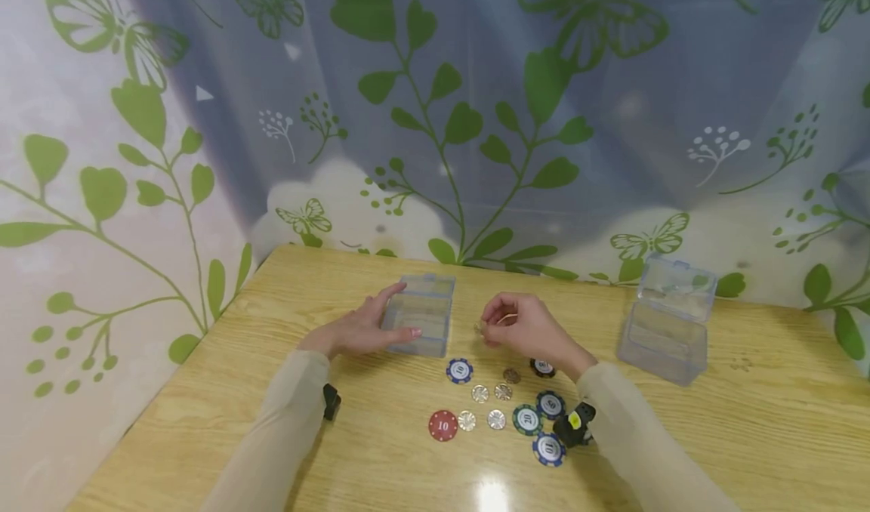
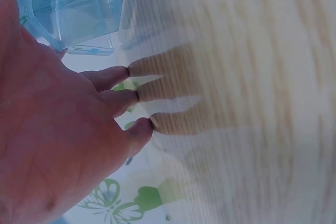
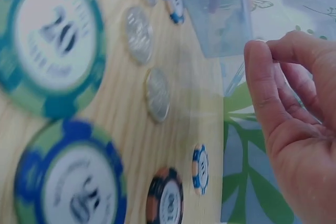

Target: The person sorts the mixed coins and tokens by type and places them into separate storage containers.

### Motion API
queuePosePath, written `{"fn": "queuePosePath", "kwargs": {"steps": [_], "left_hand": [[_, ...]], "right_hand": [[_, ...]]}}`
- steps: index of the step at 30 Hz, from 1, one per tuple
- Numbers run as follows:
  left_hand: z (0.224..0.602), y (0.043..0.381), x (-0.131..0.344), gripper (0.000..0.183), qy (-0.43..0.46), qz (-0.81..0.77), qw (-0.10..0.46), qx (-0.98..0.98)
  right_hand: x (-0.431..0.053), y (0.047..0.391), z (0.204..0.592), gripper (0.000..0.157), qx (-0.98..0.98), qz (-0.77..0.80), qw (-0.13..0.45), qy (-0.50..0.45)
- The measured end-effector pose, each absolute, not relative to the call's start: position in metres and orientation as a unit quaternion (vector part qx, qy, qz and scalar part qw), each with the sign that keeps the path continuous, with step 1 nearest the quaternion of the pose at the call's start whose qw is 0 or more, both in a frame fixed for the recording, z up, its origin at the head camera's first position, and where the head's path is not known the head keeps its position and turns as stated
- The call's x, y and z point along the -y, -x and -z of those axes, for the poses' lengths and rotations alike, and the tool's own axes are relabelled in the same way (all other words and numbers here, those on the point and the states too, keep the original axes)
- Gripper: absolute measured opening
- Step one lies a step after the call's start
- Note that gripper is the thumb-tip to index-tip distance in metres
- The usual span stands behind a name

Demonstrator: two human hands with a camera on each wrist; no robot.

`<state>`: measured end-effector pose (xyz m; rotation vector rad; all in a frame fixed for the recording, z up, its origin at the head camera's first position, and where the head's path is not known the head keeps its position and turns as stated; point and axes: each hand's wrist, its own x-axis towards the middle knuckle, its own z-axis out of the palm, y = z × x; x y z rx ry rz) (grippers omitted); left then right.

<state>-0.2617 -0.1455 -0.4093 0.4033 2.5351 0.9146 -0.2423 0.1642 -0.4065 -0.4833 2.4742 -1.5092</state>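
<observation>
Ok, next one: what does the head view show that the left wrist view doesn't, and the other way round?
Only the head view: the right hand pinching a small coin-like piece, the coins and poker chips on the table, and a second clear box with its lid up.

Only the left wrist view: three fingertips of the left hand, with dark shadows beside them.

Both: the left hand, the clear box next to it, the tabletop and the leaf-patterned cloth.
</observation>
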Motion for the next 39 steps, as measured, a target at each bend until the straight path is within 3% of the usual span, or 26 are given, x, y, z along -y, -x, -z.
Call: {"fn": "queuePosePath", "kwargs": {"steps": [13, 39], "left_hand": [[0.408, 0.261, 0.144, 0.102, -0.139, -0.323, 0.204, -0.914], [0.412, 0.264, 0.146, 0.1, -0.136, -0.326, 0.2, -0.914]], "right_hand": [[-0.136, 0.248, 0.398, 0.016, -0.787, 0.588, 0.125, 0.139], [-0.095, 0.268, 0.407, 0.013, -0.821, 0.544, 0.08, 0.155]]}}
